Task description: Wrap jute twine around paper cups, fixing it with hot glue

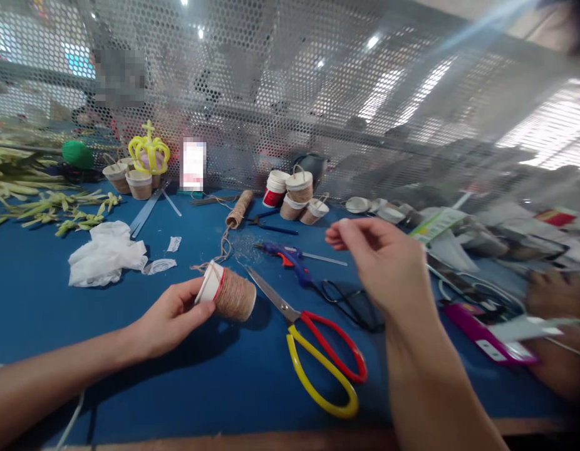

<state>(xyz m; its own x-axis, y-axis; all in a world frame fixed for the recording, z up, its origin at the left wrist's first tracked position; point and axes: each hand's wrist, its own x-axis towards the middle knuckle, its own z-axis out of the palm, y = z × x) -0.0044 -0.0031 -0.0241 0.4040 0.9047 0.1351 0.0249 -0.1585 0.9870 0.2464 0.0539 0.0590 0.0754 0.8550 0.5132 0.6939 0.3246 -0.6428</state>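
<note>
My left hand [177, 316] grips the white rim of a paper cup [233, 294] wrapped in brown twine, tilted on its side above the blue table. A loose strand of twine runs from the cup to a twine roll [240, 210] behind it. My right hand [365, 250] is raised at the right, fingers pinched together; whatever is between the fingertips is too small to make out. Between the hands lie scissors [284, 308] with one red and one yellow handle, and a blue glue gun [292, 260] with its black cable.
Twine-wrapped cups [297, 203] and pliers [271, 227] stand or lie at the back. White cloth [104, 254], green leaf strips [78, 210] and a yellow crown [149, 153] are on the left. At right are a purple box [487, 335] and another person's hand [557, 297]. Perforated metal screen behind.
</note>
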